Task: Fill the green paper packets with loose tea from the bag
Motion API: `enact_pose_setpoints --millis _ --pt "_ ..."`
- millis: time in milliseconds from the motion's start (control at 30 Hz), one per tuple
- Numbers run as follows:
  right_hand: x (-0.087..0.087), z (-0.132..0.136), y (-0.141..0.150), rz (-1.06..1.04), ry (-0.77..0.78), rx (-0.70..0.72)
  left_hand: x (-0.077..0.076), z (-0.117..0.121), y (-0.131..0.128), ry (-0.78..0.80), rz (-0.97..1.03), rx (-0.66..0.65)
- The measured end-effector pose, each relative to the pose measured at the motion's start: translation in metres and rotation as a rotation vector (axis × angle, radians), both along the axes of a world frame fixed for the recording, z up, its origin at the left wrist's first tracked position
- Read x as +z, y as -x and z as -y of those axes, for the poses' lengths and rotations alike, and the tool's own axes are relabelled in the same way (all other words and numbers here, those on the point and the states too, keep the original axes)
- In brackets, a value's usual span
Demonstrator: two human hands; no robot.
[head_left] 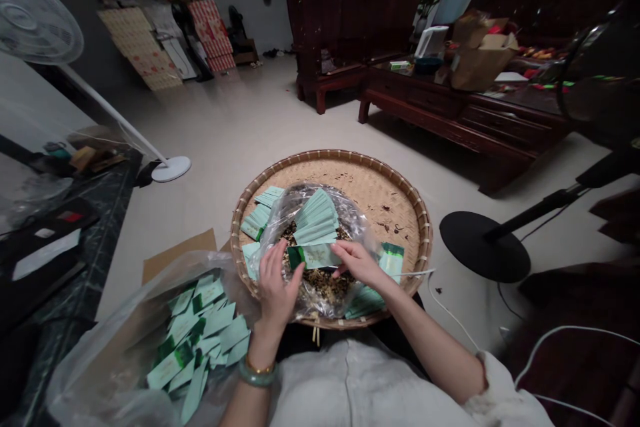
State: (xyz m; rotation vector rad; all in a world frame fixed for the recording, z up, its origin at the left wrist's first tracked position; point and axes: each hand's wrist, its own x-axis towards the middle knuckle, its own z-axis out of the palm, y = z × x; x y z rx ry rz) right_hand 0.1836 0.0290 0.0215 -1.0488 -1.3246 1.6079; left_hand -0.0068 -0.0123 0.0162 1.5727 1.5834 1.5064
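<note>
A pale green packet (317, 255) with a dark green end lies level over an open clear plastic bag (367, 223) of loose dried tea-like leaves (325, 287). My right hand (356, 261) pinches the packet's right end between thumb and fingers. Beside its dark green end is my left hand (277, 280), fingers stretched and thumb apart; whether the thumb touches the packet is unclear. A fanned stack of similar packets (317, 217) rests on the bag just beyond. The bag sits in a round woven bamboo tray (350, 170), with more packets along its left and right sides.
At the lower left, a large clear bag (125, 320) holds many green packets (205, 333). A white fan (171, 169) stands at left, a black fan base (485, 247) at right. White cables (453, 317) run right of the tray. A wooden table (425, 97) stands beyond.
</note>
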Motion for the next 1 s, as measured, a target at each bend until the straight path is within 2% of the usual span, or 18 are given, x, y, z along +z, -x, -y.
enact_pose_setpoints --millis 67,133,233,467,633,700,833,900,1000 --pt "0.0 0.003 0.004 0.024 -0.03 0.038 0.005 0.003 -0.006 -0.095 -0.277 -0.092" --pt "0.001 0.006 0.006 0.057 -0.089 0.085 0.006 0.004 -0.011 -0.104 -0.472 -0.205" --pt "0.004 0.009 0.007 0.089 -0.151 0.145 0.003 0.001 -0.012 -0.091 -0.57 -0.282" --pt "0.014 0.012 0.001 0.117 -0.218 0.207 0.002 -0.006 -0.007 -0.044 -0.48 -0.318" --pt "0.003 0.014 -0.005 0.007 -0.092 -0.069 0.009 -0.011 0.002 -0.006 -0.411 -0.241" --pt "-0.006 0.016 -0.007 0.145 -0.083 -0.013 0.011 -0.013 0.006 0.001 -0.384 -0.191" --pt "-0.017 0.026 -0.005 0.632 -0.314 0.255 0.012 -0.015 0.012 0.031 -0.358 -0.116" --pt "-0.018 0.029 -0.001 0.755 -0.393 0.283 0.011 -0.015 0.013 0.04 -0.346 -0.107" --pt "-0.021 0.028 0.005 0.772 -0.464 0.252 0.01 -0.014 0.013 0.046 -0.331 -0.11"
